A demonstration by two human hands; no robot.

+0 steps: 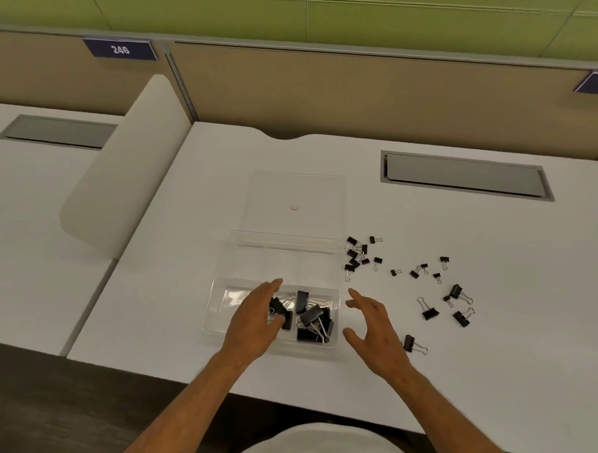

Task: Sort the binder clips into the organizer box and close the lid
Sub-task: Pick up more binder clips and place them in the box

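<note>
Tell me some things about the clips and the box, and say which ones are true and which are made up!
1. The organizer box has its lid open. True.
2. All the binder clips are already in the box. False: many lie loose on the desk, right of the box, such as one large clip and a cluster of small clips.
3. Big clips sit in the box's near compartment. True.
4. The right hand holds a clip. False: it hovers open beside the box, holding nothing.
5. The left hand is over the box. True.
</note>
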